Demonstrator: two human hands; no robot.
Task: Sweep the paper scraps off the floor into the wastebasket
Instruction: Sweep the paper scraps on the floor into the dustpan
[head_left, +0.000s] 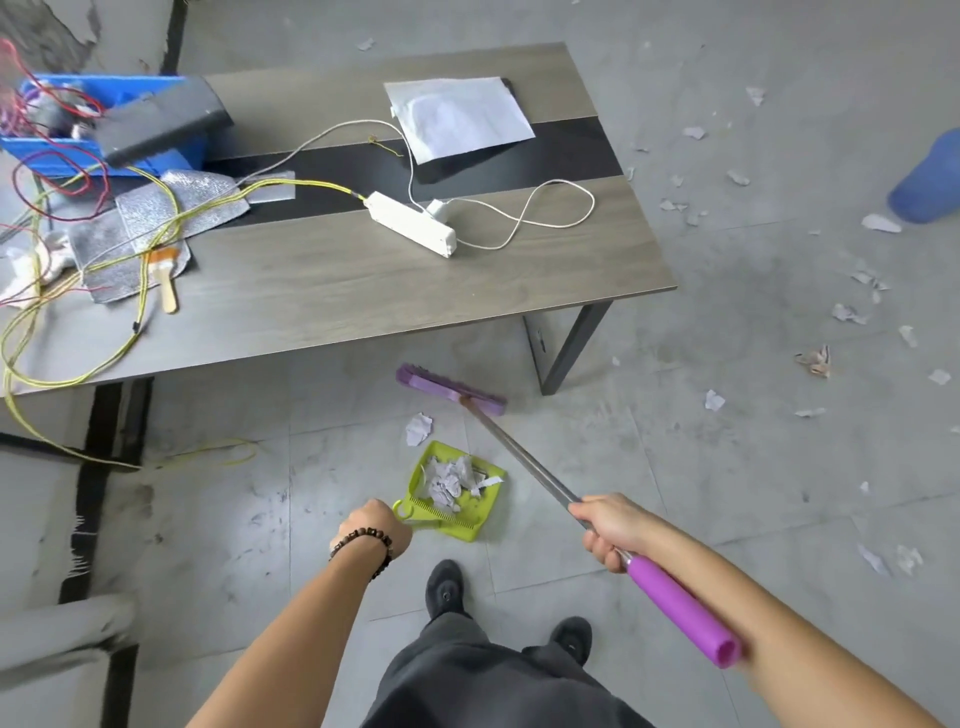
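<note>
My left hand (375, 529) grips the handle of a lime-green dustpan (480, 506) that rests on the floor and holds a heap of white paper scraps (451, 480). My right hand (609, 525) is closed around the metal shaft of a purple broom; its head (448, 388) lies on the floor just beyond the pan, near the table leg. One crumpled scrap (418, 428) sits between the broom head and the pan's mouth. Several more paper scraps (852, 291) litter the floor to the right. A blue wastebasket (930, 179) lies at the right edge, partly cut off.
A grey table (363, 291) stands ahead with a power strip (413, 224), cables, paper sheets and a blue bin (57, 130) on it. Its dark leg (574, 345) stands right of the broom head. Yellow wire (208, 452) trails on the floor at left. My shoes are below the pan.
</note>
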